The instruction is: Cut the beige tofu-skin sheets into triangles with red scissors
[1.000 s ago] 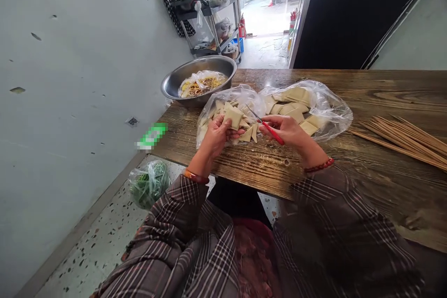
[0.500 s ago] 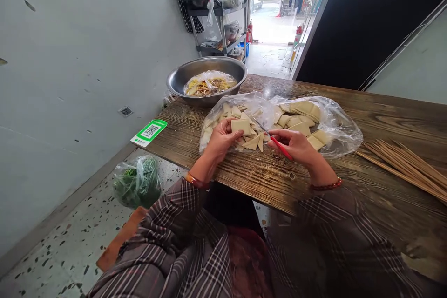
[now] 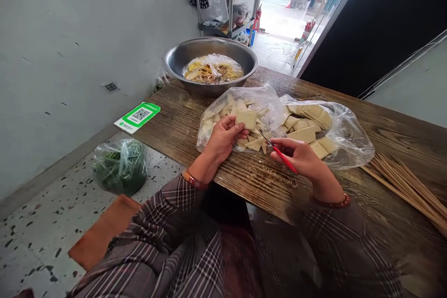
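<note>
My left hand [image 3: 223,137] pinches a square stack of beige tofu sheets [image 3: 246,119], thumb in front, fingers behind. In my right hand [image 3: 296,156] is a small red-handled knife [image 3: 284,159]. Its thin metal blade points up and left, its tip close to the lower right of the stack. Below and behind my left hand, cut triangular tofu pieces [image 3: 254,143] lie on a clear plastic bag [image 3: 206,132]. To the right, a second clear bag [image 3: 356,142] holds larger, uncut-looking tofu sheets [image 3: 303,134].
A steel basin [image 3: 171,63] with a bagged yellow-brown food stands at the back left. Wooden sticks [image 3: 412,181] lie at the right. A green QR-code card [image 3: 139,115] sits at the left edge. On the floor are a bag of greens [image 3: 122,167] and a brown stool [image 3: 104,230].
The head view has tilted down and shifted slightly. My left hand still holds the tofu stack; the knife has moved slightly down and right in view.
</note>
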Tool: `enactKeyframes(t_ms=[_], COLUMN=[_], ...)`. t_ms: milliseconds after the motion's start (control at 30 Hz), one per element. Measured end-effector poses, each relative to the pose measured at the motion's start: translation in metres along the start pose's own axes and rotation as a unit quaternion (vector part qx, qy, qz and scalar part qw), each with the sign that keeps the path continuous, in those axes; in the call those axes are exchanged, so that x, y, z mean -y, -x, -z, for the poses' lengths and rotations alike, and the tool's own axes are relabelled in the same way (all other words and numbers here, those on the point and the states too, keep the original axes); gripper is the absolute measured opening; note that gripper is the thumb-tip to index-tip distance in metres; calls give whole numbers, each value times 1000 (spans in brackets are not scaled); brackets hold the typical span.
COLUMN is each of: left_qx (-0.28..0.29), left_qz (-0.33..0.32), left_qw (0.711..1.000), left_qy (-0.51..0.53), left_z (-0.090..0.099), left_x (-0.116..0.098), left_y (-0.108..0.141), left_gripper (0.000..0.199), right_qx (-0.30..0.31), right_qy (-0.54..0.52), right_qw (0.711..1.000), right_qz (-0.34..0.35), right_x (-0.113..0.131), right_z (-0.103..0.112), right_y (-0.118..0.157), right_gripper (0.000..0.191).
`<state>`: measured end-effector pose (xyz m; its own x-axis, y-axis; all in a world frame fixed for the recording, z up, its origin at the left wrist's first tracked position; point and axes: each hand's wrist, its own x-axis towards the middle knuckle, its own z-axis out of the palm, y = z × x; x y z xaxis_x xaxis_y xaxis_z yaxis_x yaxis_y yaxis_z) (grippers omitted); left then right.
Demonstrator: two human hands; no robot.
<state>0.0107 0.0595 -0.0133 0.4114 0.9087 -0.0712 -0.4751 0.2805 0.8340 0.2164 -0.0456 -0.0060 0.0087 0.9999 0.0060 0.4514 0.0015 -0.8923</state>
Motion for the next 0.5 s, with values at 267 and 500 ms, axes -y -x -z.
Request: enactKeyframes(t_ms=[267,500], left_qx=[28,33], left_qz=[16,23], left_qw=[999,999], left_qy=[2,-5], left_z=[-5,-6], left_x=[2,3], left_y=[3,5], left_gripper=[28,28], right_qx=[28,44], right_qy=[-92,-101], right_qw=[994,991], right_qz=[-52,-69], right_x=[11,12], right_z=[-4,-5], right_y=[1,1], right_gripper=[56,61])
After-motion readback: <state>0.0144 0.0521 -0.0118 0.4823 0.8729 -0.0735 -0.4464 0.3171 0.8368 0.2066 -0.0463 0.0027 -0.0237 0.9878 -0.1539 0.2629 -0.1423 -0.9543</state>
